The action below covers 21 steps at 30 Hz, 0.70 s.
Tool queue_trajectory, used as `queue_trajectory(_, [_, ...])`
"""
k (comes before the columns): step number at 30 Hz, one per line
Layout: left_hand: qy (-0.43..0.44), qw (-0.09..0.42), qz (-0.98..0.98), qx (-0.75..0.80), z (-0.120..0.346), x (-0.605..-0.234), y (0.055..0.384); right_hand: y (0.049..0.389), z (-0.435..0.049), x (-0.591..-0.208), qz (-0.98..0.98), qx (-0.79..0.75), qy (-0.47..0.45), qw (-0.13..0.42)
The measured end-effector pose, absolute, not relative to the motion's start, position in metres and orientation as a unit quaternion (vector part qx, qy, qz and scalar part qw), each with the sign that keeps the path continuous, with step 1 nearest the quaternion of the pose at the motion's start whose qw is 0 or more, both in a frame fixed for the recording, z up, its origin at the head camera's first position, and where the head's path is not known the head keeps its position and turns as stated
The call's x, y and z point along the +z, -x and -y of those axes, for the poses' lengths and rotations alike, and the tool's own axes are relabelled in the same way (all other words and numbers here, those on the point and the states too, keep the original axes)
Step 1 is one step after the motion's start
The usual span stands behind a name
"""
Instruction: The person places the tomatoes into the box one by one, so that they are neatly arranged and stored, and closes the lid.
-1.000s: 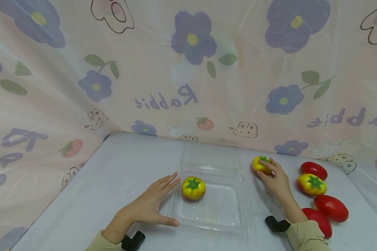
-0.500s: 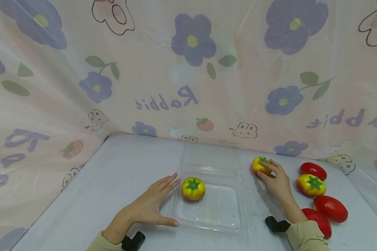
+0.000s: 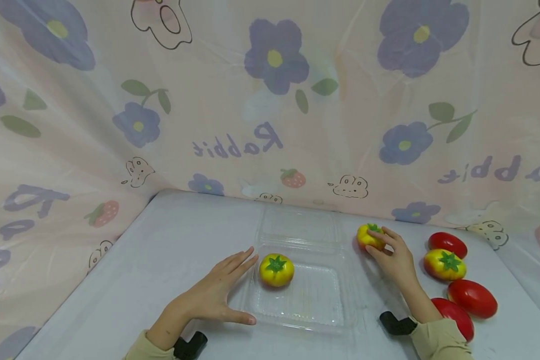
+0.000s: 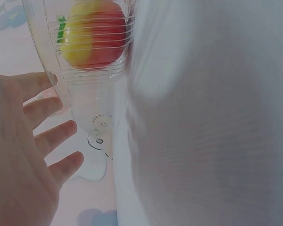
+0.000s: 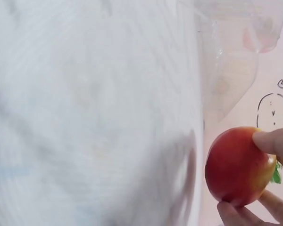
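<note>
My right hand [image 3: 396,257] pinches a yellow-red toy fruit with a green star-shaped top [image 3: 369,237], right of the clear plastic clamshell box. In the right wrist view, thumb and fingers grip this fruit [image 5: 238,167] from both sides, close over the tabletop. My left hand [image 3: 211,292] is spread at the box's left side, its fingertips right at the rim. The clear box [image 3: 303,320] lies with its lid [image 3: 299,225] folded back. A similar yellow fruit [image 3: 276,270] sits in its left part; the left wrist view shows that fruit [image 4: 94,35] through the ribbed wall.
Several toy pieces lie to the right on the white table [image 3: 184,225]: a red oval one [image 3: 448,245], a yellow-red one with a green top [image 3: 444,265], and two larger red ones [image 3: 472,298] near my right sleeve. A flower-printed curtain [image 3: 207,100] stands behind the table.
My right hand has shifted slightly left with the toy fruit in its grip. The left hand, the box and the fruit in it have stayed put.
</note>
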State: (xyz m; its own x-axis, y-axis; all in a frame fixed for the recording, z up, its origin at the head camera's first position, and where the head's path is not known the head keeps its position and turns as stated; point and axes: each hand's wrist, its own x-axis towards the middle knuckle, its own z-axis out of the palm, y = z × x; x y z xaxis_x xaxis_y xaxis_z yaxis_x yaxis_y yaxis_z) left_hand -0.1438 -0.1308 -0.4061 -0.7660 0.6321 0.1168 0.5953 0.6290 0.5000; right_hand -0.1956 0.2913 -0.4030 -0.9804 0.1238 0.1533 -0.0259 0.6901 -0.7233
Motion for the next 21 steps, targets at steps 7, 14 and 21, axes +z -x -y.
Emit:
queue_trajectory(7, [-0.337,0.033,-0.904,0.261,0.131,-0.406,0.144,0.19,-0.286,-0.395,0.917,0.383,0.0,0.112])
queue_trajectory(14, [-0.334,0.034,-0.906,0.259,0.131,-0.406,0.144,0.182,-0.281,-0.386,0.915,0.381,-0.028,0.128])
queue_trajectory(21, [-0.338,0.029,-0.905,0.255,0.131,-0.405,0.143,0.174,-0.275,-0.377,0.911,0.388,-0.043,0.135])
